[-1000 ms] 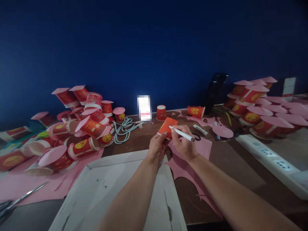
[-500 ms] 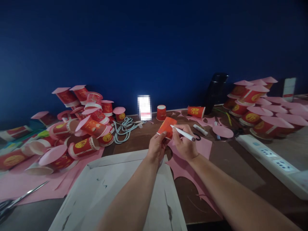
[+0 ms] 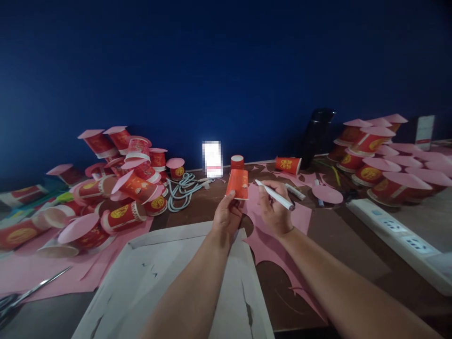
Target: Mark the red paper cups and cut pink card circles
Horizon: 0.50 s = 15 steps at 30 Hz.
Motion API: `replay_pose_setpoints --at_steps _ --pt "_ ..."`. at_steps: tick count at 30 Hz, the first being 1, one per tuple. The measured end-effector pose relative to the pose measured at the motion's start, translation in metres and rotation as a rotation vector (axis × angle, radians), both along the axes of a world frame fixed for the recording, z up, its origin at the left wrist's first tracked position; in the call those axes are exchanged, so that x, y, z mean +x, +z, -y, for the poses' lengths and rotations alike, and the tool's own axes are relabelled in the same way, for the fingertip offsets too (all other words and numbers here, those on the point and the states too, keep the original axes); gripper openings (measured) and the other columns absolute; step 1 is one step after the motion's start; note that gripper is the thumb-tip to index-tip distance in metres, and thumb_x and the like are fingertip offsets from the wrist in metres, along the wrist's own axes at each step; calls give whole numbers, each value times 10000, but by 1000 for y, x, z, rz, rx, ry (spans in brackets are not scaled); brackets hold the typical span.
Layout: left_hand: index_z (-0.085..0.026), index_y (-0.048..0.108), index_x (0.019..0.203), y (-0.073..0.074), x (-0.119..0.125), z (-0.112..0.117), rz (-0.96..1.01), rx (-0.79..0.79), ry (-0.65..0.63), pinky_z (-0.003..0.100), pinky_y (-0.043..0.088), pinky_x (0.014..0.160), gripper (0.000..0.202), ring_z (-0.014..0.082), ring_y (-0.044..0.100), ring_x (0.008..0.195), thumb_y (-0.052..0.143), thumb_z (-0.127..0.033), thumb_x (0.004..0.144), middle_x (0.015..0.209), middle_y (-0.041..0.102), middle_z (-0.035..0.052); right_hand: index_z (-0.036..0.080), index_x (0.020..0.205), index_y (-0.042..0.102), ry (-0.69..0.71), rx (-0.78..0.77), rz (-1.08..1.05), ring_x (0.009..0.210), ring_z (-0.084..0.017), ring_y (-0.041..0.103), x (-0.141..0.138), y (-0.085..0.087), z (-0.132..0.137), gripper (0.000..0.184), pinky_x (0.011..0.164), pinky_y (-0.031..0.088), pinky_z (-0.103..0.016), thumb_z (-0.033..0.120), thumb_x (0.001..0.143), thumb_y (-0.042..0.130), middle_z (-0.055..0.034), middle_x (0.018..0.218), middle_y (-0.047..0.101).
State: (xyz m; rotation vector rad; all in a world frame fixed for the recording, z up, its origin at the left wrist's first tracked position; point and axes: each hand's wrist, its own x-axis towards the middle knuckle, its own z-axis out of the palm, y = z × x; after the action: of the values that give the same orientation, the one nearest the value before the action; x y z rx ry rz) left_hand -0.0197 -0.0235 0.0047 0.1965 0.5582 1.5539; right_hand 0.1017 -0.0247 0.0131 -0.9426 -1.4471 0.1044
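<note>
A red paper cup (image 3: 238, 183) with gold print is gripped near its rim by my left hand (image 3: 228, 214), its narrower end up. My right hand (image 3: 276, 209) is closed around a white marker pen (image 3: 275, 194), whose tip points up and left, a short way apart from the cup. Behind the held cup stands another red cup (image 3: 237, 162). A third red paper cup (image 3: 287, 165) lies on its side farther right. Beneath my right hand lies a pink paper sheet (image 3: 268, 240) with round cut-outs.
Red cups with pink discs pile up at left (image 3: 132, 186) and right (image 3: 381, 169). A white box lid (image 3: 169, 282) lies in front. Around stand or lie scissors (image 3: 38, 285), a coiled cable (image 3: 181, 190), a glue stick (image 3: 294, 191), a black bottle (image 3: 316, 136) and a power strip (image 3: 399, 235).
My left hand has turned the cup more upright and moved it slightly left. The marker has come away from the cup, with my right hand shifting a little right.
</note>
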Motion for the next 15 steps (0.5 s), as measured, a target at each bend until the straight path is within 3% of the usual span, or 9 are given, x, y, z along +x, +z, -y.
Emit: replay_pose_setpoints --at_steps 8,15 --pt "-150 645 774 5 -1 2 11 -17 4 183 514 644 59 93 655 650 625 -96 765 745 712 28 204 1039 554 62 -69 23 697 -136 581 0 -7 -1 174 670 511 -313 266 877 550 -45 918 586" --pt "-135 664 848 -1 0 0 -5 51 -36 202 510 774 95 99 672 785 648 -102 761 863 728 42 206 1029 559 51 -32 50 783 -174 604 -1 -7 -2 163 709 518 -334 268 879 549 -54 889 608"
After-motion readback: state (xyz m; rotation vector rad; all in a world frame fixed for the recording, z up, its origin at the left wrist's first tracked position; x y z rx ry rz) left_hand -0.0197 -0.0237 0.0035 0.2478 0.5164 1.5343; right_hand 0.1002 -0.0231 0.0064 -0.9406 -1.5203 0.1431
